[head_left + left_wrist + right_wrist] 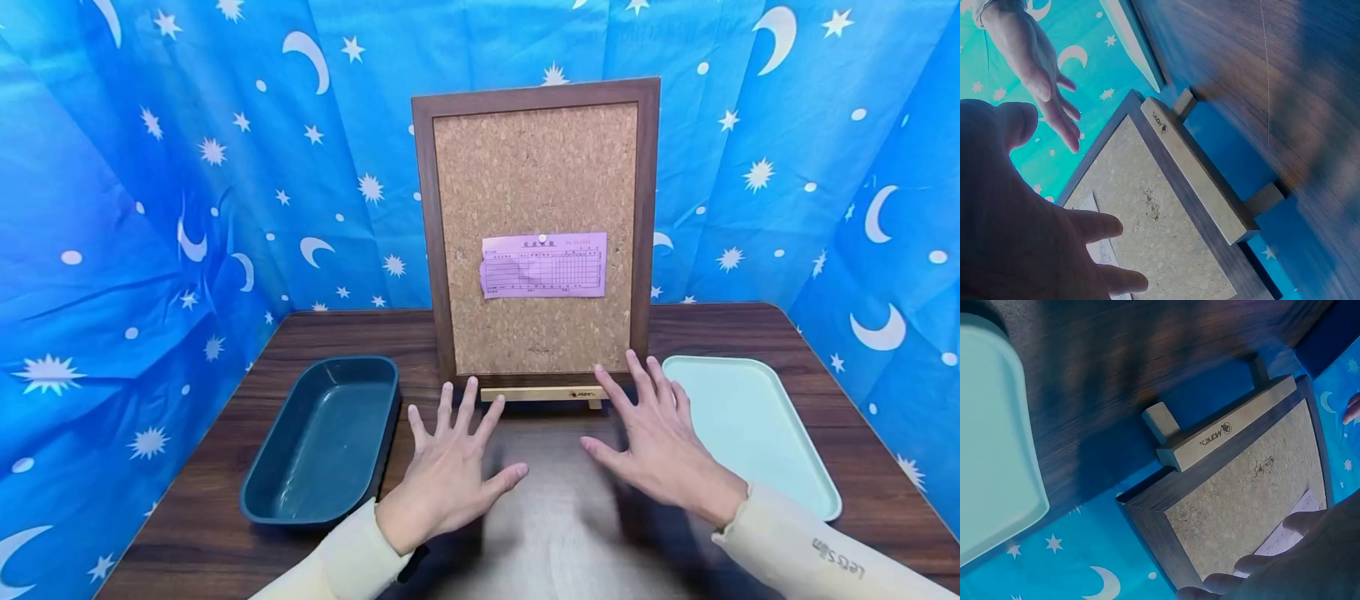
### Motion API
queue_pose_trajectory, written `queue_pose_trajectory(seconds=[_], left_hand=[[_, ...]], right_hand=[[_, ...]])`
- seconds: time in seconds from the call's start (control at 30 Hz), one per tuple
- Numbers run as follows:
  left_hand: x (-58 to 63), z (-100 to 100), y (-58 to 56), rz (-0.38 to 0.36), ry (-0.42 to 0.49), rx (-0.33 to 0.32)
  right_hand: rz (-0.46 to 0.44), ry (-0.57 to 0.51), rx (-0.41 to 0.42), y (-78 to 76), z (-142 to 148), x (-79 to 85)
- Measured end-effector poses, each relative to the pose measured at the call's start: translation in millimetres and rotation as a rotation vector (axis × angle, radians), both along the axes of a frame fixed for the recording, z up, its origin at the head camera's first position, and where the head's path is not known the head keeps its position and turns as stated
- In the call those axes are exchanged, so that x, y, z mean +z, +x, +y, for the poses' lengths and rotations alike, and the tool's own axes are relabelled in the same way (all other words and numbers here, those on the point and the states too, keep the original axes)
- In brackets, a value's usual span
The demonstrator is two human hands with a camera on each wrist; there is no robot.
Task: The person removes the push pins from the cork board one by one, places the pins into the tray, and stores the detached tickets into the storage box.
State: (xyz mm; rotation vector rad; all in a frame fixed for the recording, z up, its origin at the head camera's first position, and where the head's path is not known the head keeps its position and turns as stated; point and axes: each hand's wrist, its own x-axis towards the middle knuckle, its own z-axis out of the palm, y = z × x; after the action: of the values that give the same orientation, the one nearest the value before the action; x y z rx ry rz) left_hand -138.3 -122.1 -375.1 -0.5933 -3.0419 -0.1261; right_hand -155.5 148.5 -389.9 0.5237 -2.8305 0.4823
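Note:
A cork board (536,183) in a dark wood frame stands upright on a small wooden easel (540,394). Pinned to its lower half by a white pushpin (542,238) is a pink printed slip (543,271) with a table on it. My left hand (453,467) hovers before the board's lower left, palm down and fingers spread, holding nothing. Likewise spread and holding nothing, my right hand (660,433) is before the lower right corner. In the left wrist view the slip is partly hidden behind the fingers (1094,225).
A dark blue tray (322,442) with deep walls sits on the wooden table (540,517) at left. On the right lies a shallow mint green tray (742,417), next to my right forearm. Blue cloth (225,167) with moons and stars surrounds the table's back and sides.

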Motion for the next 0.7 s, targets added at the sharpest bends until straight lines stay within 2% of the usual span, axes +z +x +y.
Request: queue_pose_trajectory(seconds=[0.17,0.43,0.7], left_hand=[[0.3,-1,-0.6,0.008,-0.002,0.001],[4.6,-3,-5.9,0.052,-0.044,-0.005],[9.7,-3,-9.7,0.088,-0.066,0.008]], right_hand=[[0.009,0.000,0.005,-2.2,0,1.7],[0.073,-0.004,0.024,-11.1,-4,7.7],[0.062,-0.009,0.018,-18.7,-10,17.1]])
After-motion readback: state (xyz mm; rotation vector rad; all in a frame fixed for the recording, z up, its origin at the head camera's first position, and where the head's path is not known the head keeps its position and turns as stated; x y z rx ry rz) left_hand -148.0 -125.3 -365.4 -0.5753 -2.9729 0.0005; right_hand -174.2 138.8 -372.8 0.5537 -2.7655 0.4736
